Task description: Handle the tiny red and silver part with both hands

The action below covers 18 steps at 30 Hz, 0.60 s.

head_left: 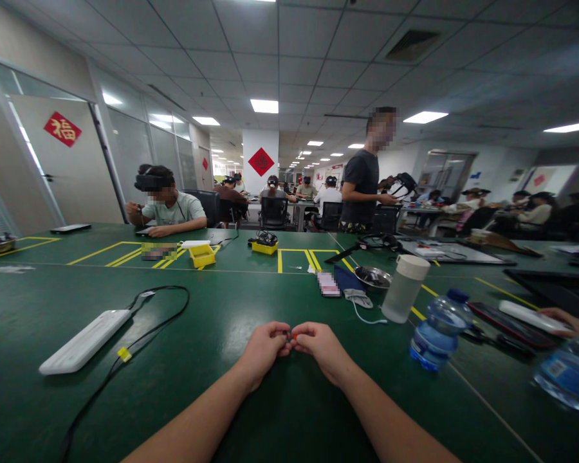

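Close together over the green table (212,399), both my hands are pinched, fingertips almost meeting. My left hand (266,347) has its thumb and forefinger closed on a tiny dark piece, largely covered by the fingers. In the fingertips of my right hand (320,346) sits a small orange-red piece (294,335), of which just a sliver shows. I cannot tell whether the two pieces touch or what kind they are.
A white power bank (87,341) with a black cable lies left. To the right stand a frosted bottle (405,289), a blue-capped water bottle (439,331) and a metal bowl (372,278). Yellow trays (202,256) lie farther back. Another person's hand (562,321) is at far right.
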Each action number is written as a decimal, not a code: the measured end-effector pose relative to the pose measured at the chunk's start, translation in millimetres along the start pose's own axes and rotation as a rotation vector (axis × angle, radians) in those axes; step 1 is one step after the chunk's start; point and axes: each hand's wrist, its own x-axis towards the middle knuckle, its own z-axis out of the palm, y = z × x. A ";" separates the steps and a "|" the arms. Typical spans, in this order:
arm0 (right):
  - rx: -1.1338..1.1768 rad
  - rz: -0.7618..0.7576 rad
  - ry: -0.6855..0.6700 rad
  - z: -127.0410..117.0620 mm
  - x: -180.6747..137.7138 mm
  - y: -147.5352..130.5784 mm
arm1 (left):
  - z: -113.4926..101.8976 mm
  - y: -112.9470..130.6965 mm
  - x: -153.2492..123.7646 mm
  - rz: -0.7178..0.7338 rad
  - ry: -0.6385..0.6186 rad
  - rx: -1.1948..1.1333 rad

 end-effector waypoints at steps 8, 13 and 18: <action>0.006 0.003 -0.008 0.4 -1.5 -2.2 | -0.8 -1.8 1.3 0.010 0.007 0.018; 0.007 -0.011 -0.013 0.4 -1.7 -2.3 | -1.0 -4.8 3.4 0.071 0.025 0.036; -0.029 -0.061 -0.009 -0.3 0.1 1.4 | -0.4 -4.7 2.2 0.127 0.045 0.160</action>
